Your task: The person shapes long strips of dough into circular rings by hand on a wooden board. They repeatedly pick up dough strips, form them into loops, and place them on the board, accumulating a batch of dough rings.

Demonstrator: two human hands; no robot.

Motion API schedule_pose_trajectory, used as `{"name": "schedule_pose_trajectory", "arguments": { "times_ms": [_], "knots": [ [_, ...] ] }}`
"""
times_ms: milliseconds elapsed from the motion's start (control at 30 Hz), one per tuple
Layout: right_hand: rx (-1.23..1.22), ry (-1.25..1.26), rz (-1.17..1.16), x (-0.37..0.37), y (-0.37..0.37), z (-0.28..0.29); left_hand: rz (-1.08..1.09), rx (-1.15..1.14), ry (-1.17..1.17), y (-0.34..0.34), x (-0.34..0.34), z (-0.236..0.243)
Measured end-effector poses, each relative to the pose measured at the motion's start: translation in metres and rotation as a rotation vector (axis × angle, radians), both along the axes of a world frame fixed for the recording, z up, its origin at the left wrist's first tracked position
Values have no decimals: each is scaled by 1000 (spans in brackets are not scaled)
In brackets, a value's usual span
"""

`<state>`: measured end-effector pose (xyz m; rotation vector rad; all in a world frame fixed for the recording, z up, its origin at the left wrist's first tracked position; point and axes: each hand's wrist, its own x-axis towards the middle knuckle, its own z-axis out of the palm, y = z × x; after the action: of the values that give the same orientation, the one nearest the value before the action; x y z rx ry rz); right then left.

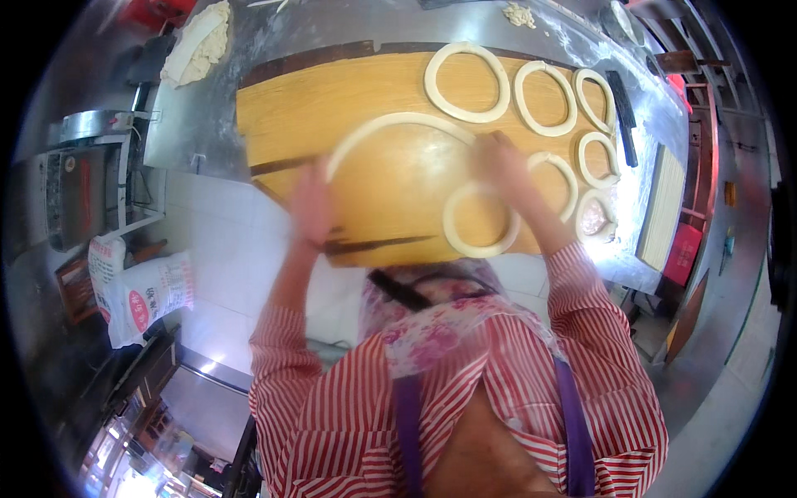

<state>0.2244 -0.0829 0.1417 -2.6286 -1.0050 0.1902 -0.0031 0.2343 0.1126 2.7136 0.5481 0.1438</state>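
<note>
A pale dough rope (pixel 398 119) arches across the wooden board (pixel 286 100) between my two hands. My left hand (pixel 311 203), blurred by motion, is closed at the rope's left end near the board's left edge. At the other end my right hand (pixel 502 162) is curled over the dough, its fingers partly hidden. Just below the right hand lies a dough ring (pixel 449 220), close to the board's near edge. Several more rings rest on the right part of the board, among them a large one (pixel 430 79) at the far side.
The board lies on a metal table (pixel 187 124). A dough lump (pixel 199 50) sits at the far left, dough scraps (pixel 519 15) at the far edge. Right of the rings are a black bar (pixel 621 116) and a long pale slab (pixel 662 207). A white sack (pixel 137 290) stands lower left.
</note>
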Motion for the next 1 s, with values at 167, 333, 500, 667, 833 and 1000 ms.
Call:
{"name": "schedule_pose_trajectory", "arguments": {
  "times_ms": [167,333,500,667,833,1000],
  "knots": [
    [-19,361,-222,-6,33,30,199,-452,202,-36,18,19],
    [71,297,-240,-28,57,21,355,-522,52,-51,23,30],
    [86,141,-254,-36,100,6,180,-262,-155,-36,66,21],
    [36,151,-272,-29,88,9,82,-340,-158,-9,74,0],
    [48,152,219,-46,77,43,-319,-289,-279,5,32,22],
    [75,128,575,-43,74,23,-750,-198,-85,10,15,22]
  ]
}}
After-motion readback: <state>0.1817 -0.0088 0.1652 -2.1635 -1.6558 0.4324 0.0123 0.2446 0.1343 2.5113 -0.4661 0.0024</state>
